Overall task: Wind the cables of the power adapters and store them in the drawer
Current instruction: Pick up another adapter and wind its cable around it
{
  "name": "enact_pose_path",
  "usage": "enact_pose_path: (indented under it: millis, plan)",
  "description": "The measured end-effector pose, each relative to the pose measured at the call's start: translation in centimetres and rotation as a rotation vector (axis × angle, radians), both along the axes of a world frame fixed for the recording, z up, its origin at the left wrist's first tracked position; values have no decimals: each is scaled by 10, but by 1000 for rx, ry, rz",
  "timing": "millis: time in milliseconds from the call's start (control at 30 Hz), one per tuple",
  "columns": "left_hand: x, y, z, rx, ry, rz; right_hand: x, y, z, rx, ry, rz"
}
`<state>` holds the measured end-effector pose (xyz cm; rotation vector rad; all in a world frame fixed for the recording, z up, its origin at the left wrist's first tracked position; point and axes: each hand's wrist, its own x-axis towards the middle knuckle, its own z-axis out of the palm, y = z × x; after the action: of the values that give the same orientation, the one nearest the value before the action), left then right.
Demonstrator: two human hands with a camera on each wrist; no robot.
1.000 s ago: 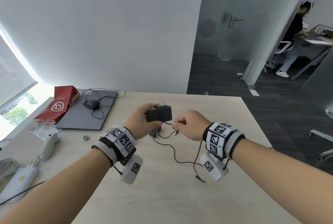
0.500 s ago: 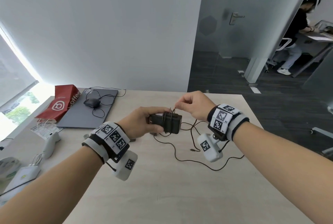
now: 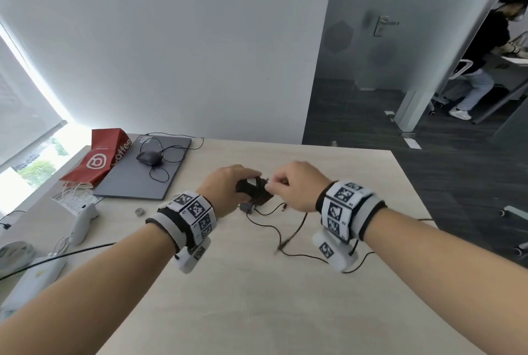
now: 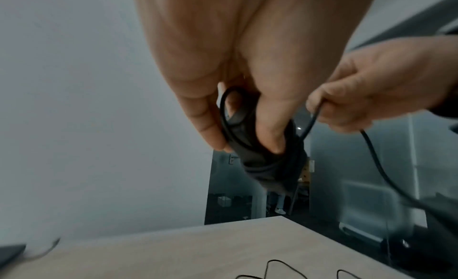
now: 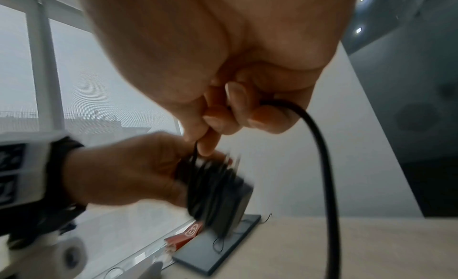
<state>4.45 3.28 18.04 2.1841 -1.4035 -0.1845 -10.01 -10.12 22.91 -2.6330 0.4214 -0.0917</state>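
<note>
Mid-wind on the first adapter. Black rectangular power adapter (image 3: 254, 190) held off the pale wood tabletop (image 3: 257, 297), gripped in the left hand (image 3: 225, 187) with fingers and thumb curled round the body. Thin black cable (image 3: 294, 229) pinched between thumb and forefinger of the right hand (image 3: 297, 184), right beside the adapter's near end.

Compared with half a second ago: right hand dropped from above the adapter's far edge back down to the near side, close against the left; another pass of the loop apparently laid. Adapter turned slightly in the grip too, its pale label now facing up. Slack on the tabletop shorter and drawn nearer than a second ago, though a fair run trails from under the right wrist, with the plug tip blurred near the middle of it.

Several turns visible round the adapter body in the right wrist view, bunched rather than neat; blur hides the count. Probably past halfway on this cable, judging by what is left loose.

Second, smaller dark adapter (image 3: 247, 207) lying on the tabletop just under the hands, its thin wire uncoiled. No drawer in sight in any view, so storing not yet begun.

Off to the left: closed grey laptop (image 3: 143, 180) with a black wired mouse (image 3: 149, 158) on it, red paper coffee bag (image 3: 98, 160) alongside.
</note>
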Motion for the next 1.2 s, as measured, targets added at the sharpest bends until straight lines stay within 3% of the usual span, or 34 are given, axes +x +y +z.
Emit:
enact_pose_path:
  millis: [67,133,233,367,467,633,833,1000,1200]
  plan:
    - [0,5,1,135,-15,-112,3,-12,11,25,-35,-9]
    - [-2,10,2,130,151,-204,7,-27,14,112,-100,-65]
    - [-3,16,1,-61,578,-236,7,-44,3,259,-199,-211]
    - [-12,9,-2,-416,1197,-246,5,-30,-28,425,-148,-281]
    - [-17,-1,-4,-543,1401,-229,7,-10,-44,510,-140,-232]
    - [-14,-4,-6,-556,1427,-177,10,-5,-50,523,-164,-165]
    - [-13,-6,-5,-419,1337,-99,9,-13,-45,438,-195,-177]
    - [-15,-10,-8,-462,1373,-90,11,-16,-47,469,-217,-209]
    - [-13,-19,-6,-604,1141,183,1,-13,-54,628,-271,-340]
